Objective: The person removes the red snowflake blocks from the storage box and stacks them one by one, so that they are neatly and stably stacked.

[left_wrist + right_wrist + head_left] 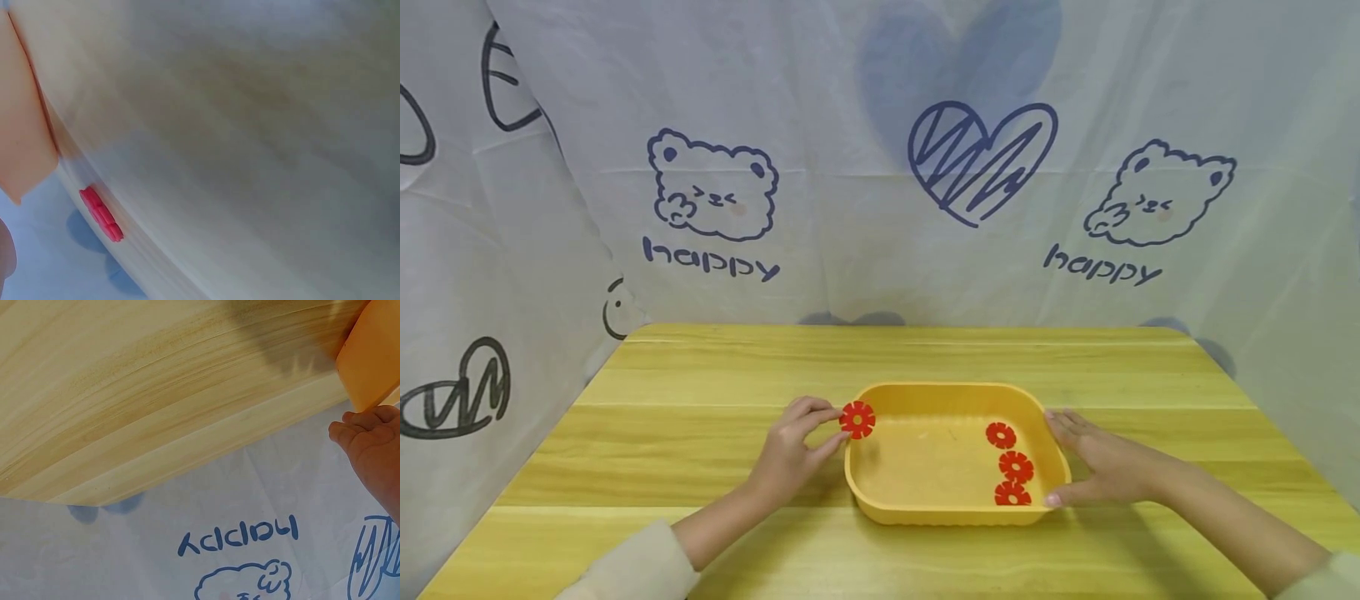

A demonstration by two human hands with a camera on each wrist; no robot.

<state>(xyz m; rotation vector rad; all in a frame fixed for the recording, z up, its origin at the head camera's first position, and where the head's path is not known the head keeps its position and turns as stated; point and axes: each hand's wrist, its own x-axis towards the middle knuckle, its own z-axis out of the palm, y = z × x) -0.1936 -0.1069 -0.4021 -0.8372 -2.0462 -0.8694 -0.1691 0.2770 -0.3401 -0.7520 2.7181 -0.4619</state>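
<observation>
Between thumb and index fingertip, my left hand (790,454) pinches a red flower-shaped plastic disc (868,422) at the left rim of a yellow basin (936,515). A red piece (101,214) shows edge-on in the left wrist view, where little of that hand appears. My right hand (1105,462) rests against the basin's right end, fingers stretched along the rim and thumb at the near corner. The right wrist view has its fingertips on the orange-looking basin wall (372,359). Inside the basin, several red discs (1016,467) lie in a rough column near the right end.
The basin stands on a wood-grain table (722,367). Behind it hangs a white cloth (842,233) printed with bears, a heart and lettering; more cloth (467,250) hangs along the left side.
</observation>
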